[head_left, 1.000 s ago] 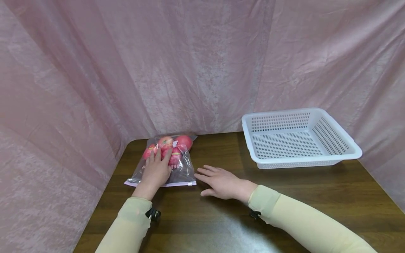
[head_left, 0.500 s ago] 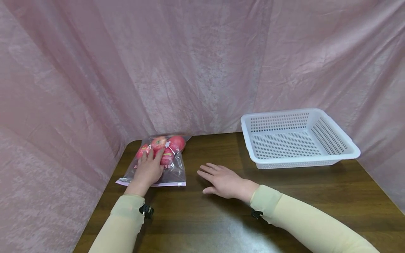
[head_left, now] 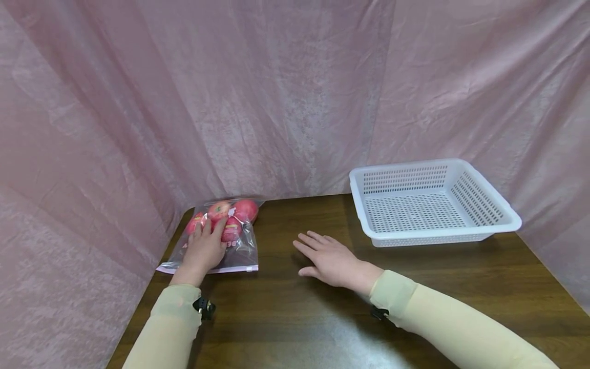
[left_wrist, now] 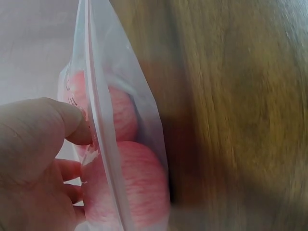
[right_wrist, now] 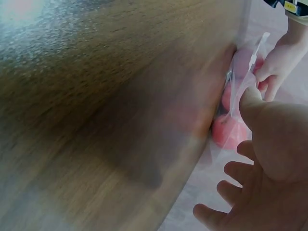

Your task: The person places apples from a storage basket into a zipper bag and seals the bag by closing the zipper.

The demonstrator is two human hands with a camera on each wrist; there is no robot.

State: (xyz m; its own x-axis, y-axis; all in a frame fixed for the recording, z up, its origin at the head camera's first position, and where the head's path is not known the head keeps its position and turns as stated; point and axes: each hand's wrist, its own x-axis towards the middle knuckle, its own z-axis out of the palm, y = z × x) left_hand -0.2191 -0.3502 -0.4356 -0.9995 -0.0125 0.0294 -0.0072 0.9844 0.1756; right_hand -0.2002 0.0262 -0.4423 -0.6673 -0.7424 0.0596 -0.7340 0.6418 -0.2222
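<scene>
A clear zip bag (head_left: pixel 237 258) holding several red apples (head_left: pixel 246 210) lies at the table's back left corner, its lilac zip edge toward me. My left hand (head_left: pixel 202 253) rests on top of it, fingers spread over the apples. In the left wrist view, the thumb and fingertips of that left hand (left_wrist: pixel 33 149) touch the plastic beside the zip strip (left_wrist: pixel 98 110); part of the bag is hidden behind them. My right hand (head_left: pixel 334 262) hovers over the middle of the table with straight, spread fingers, holding nothing, apart from the bag.
A white slotted plastic basket (head_left: pixel 440 234) stands at the back right with nothing in it. Pink curtains (head_left: pixel 286 102) hang behind the brown wooden table (head_left: pixel 286 318) and along its left side. Each wrist carries a dark strapped device (head_left: pixel 204 308).
The bag of apples has slid left across the table along with my left hand on it. My right hand has shifted slightly right and away from the bag.
</scene>
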